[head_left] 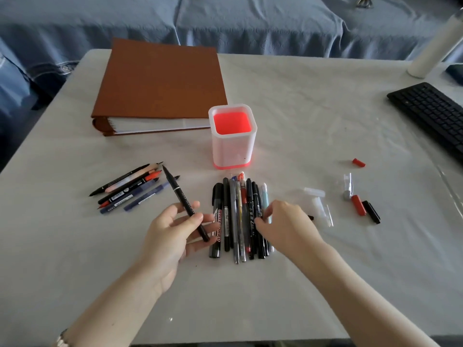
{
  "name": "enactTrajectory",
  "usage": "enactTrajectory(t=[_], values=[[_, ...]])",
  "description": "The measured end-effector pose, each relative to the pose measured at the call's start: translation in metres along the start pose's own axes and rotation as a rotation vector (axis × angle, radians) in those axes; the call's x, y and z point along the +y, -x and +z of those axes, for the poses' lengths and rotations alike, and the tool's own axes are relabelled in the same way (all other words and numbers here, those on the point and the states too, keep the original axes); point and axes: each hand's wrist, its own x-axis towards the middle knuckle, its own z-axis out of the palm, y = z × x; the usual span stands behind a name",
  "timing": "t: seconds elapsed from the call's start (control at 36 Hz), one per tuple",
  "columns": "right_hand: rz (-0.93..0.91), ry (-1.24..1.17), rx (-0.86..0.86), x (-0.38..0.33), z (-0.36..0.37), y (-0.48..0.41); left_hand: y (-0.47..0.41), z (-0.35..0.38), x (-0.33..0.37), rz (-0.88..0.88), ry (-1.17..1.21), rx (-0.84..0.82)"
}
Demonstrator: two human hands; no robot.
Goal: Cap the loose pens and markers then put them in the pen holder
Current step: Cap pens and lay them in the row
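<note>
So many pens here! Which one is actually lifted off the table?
The slim black pen held in the left hand, with its bare tip pointing away from the person. Every other pen lies flat on the table.

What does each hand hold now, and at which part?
The left hand holds a black pen by the lower half of its barrel. The right hand touches the row of pens; whether it grips one cannot be told.

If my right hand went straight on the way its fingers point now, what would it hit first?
The row of pens: your right hand points left, and its fingertips look already on the black markers at the row's right edge, though contact is hard to judge.
</note>
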Motion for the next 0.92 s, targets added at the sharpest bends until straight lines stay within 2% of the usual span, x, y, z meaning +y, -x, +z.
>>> enactTrajectory(t=[0.17, 0.31, 0.36, 0.44, 0.53, 0.64, 0.78, 0.92], values=[[0.101, 0.015, -0.039, -0.001, 0.006, -0.008, -0.001, -0.001, 0.005, -0.077, 0.156, 0.003], [0.102, -0.183, -0.066, 0.004, -0.001, -0.006, 0.000, 0.008, 0.003, -0.145, 0.257, -0.058], [0.107, -0.445, -0.075, 0.003, -0.007, -0.004, 0.002, 0.012, 0.003, -0.165, 0.269, -0.084], [0.139, -1.005, -0.086, 0.000, -0.022, 0.004, 0.004, 0.017, 0.002, -0.190, 0.325, -0.096], [0.099, -1.293, 0.005, -0.004, -0.032, 0.012, 0.007, 0.022, 0.003, -0.179, 0.423, -0.086], [0.039, -1.347, 0.058, -0.015, -0.024, 0.020, 0.010, 0.029, 0.004, -0.137, 0.489, -0.069], [0.084, -1.435, -0.049, -0.029, -0.010, 0.031, 0.015, 0.040, 0.006, -0.108, 0.476, -0.006], [0.046, -1.421, 0.059, -0.032, -0.007, 0.037, 0.018, 0.043, 0.009, -0.106, 0.446, 0.003]])
